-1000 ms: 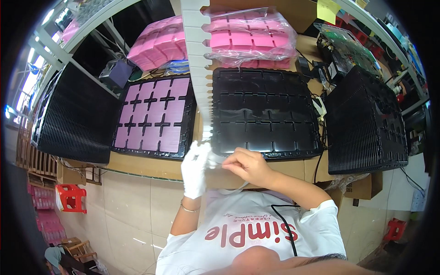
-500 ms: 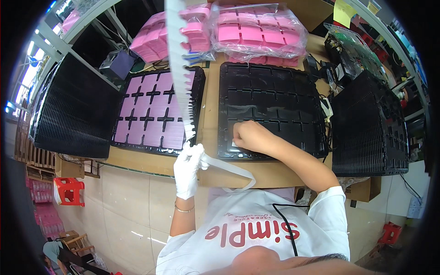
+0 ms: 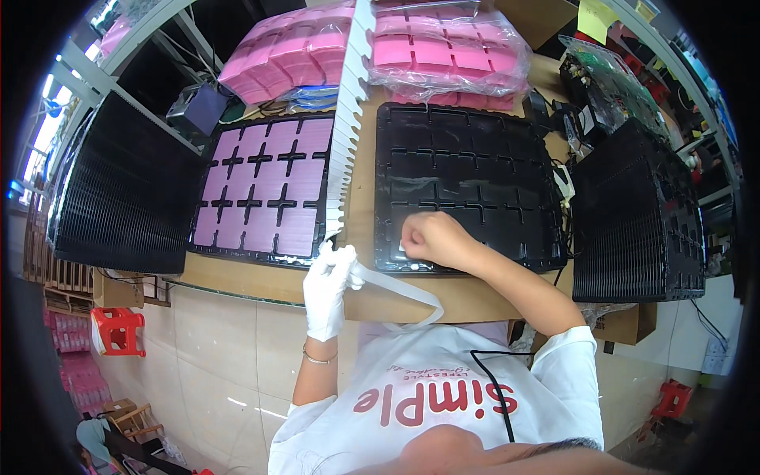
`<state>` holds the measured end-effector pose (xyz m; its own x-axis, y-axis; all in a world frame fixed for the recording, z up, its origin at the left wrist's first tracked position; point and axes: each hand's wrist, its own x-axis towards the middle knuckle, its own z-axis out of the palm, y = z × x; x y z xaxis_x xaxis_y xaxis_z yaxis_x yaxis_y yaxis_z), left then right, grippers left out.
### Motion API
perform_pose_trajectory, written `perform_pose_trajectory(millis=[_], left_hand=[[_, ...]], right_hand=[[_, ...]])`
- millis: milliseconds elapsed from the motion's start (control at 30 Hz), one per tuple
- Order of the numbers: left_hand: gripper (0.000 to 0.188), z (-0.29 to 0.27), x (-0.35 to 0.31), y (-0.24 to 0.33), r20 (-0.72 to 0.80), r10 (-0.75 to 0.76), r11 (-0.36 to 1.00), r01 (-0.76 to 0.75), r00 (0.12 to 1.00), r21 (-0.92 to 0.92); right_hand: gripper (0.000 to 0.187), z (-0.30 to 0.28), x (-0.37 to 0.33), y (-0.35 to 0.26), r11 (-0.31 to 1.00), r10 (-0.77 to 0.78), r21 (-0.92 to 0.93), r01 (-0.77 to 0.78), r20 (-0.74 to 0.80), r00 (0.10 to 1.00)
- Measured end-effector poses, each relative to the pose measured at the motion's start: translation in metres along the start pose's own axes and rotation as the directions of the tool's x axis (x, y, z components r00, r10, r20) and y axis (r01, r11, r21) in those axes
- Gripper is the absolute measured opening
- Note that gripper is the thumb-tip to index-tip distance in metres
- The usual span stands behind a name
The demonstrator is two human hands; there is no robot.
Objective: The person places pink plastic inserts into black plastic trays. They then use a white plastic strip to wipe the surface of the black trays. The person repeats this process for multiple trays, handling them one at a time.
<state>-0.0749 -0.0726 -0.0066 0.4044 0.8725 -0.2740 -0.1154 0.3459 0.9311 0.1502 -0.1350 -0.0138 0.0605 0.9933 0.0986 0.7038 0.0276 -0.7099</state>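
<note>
My left hand (image 3: 326,289), in a white glove, is closed around a long white strip (image 3: 348,134) with one notched edge, which stands up over the table. From the same hand a narrow white band (image 3: 408,294) loops toward my body. On the right, my bare right hand (image 3: 438,237) is closed over the near left corner of a black compartmented plastic tray (image 3: 455,170). A small white piece (image 3: 402,247) shows at its fingertips; its kind is unclear. Left of the strip lies another black tray (image 3: 326,158) holding flat pinkish-purple pieces (image 3: 265,186).
Tall stacks of black trays stand at the left (image 3: 127,190) and right (image 3: 637,222). Behind are pink foam blocks (image 3: 289,51) and bagged pink foam (image 3: 447,51). Green circuit boards (image 3: 613,75) lie at back right. A red stool (image 3: 119,331) is on the floor; a person (image 3: 107,443) bends at lower left.
The upper part of the notched strip has swung to the right. My left hand still holds its lower end. My right hand stays at the tray's corner, nearly unmoved.
</note>
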Motion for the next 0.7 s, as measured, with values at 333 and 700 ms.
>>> perform_pose_trajectory(millis=[333,700], left_hand=[[0.019,0.039,-0.006,0.006,0.102,-0.004,1.000,0.005,0.995,-0.008],[0.011,0.025,-0.002,0.012,-0.040,0.067,0.986,-0.073,0.997,-0.150]], right_hand=[[0.005,-0.025,-0.040,0.019,0.085,0.175,0.958,-0.274,0.257,0.950],[0.014,-0.020,-0.008,0.004,0.964,0.019,0.261,-0.045,0.101,0.995]])
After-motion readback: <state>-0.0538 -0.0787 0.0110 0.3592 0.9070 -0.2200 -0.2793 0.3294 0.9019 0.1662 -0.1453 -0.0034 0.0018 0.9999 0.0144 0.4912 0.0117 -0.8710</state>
